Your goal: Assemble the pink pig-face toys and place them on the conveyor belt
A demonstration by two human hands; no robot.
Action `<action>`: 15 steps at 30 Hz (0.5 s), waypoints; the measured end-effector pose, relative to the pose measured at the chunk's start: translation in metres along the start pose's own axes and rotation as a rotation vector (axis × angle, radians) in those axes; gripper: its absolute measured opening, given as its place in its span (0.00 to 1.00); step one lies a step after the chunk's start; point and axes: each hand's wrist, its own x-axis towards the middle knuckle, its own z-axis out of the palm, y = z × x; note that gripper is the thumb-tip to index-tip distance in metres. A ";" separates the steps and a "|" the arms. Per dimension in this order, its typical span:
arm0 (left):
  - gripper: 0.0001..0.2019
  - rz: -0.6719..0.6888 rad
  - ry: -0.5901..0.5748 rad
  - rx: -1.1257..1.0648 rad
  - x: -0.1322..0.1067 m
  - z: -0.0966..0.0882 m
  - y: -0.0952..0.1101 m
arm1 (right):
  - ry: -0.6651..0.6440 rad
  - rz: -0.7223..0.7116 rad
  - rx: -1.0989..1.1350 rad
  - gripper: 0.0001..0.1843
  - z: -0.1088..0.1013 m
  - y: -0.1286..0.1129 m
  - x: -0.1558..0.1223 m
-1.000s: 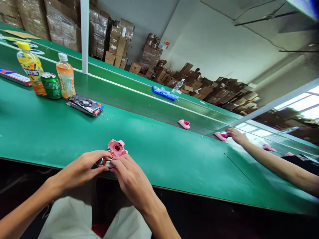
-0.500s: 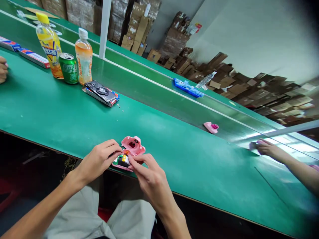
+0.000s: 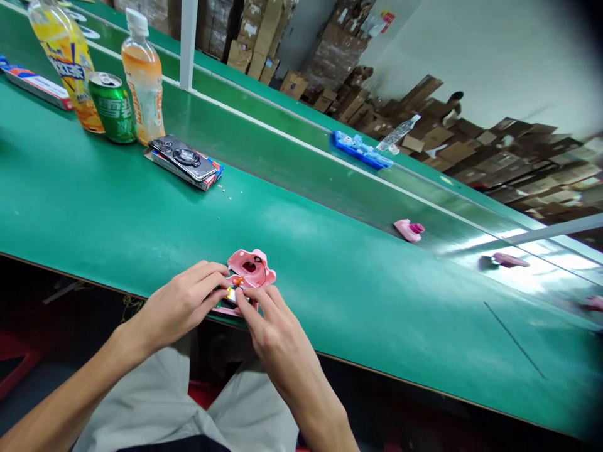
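Note:
An opened pink plastic toy casing (image 3: 254, 267) lies at the near edge of the green table. One shell half stands behind, with a dark opening; the other half, in front, holds a green board, a white-and-black part with yellow tape (image 3: 232, 293), and an orange piece. My left hand (image 3: 191, 294) is closed at the casing's left side, fingertips over the inner parts. From the right, my right hand (image 3: 273, 323) presses thumb and fingers onto the white-and-black part. The fingers hide much of the front half.
Beyond the hands, a phone (image 3: 186, 160) lies on a flat box. Behind it stand an orange drink bottle (image 3: 144, 81), a green can (image 3: 113, 107) and a yellow bottle (image 3: 66, 66). Pink pieces (image 3: 409, 230) and a blue tray (image 3: 360, 149) sit on the conveyor; a thin dark rod (image 3: 513, 339) lies right.
My right hand has moved slightly left and further over the inner parts. A co-worker's arm at right has left view, and a pink piece now shows there. The camera view has shifted slightly.

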 end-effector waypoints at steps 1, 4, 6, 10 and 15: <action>0.08 0.019 -0.043 0.006 -0.002 -0.002 -0.001 | -0.009 0.008 -0.029 0.19 0.000 -0.001 -0.001; 0.15 0.045 -0.132 0.042 -0.007 -0.005 -0.002 | 0.026 0.035 -0.082 0.21 0.007 -0.001 -0.008; 0.15 0.052 -0.135 0.057 -0.009 -0.006 -0.004 | 0.118 0.037 -0.084 0.22 0.018 -0.002 -0.012; 0.11 0.060 -0.110 0.076 -0.009 -0.003 -0.006 | 0.394 0.098 -0.050 0.21 0.045 -0.009 -0.021; 0.10 0.040 -0.130 0.113 -0.007 0.000 -0.006 | 0.657 0.145 -0.017 0.09 0.037 -0.006 -0.027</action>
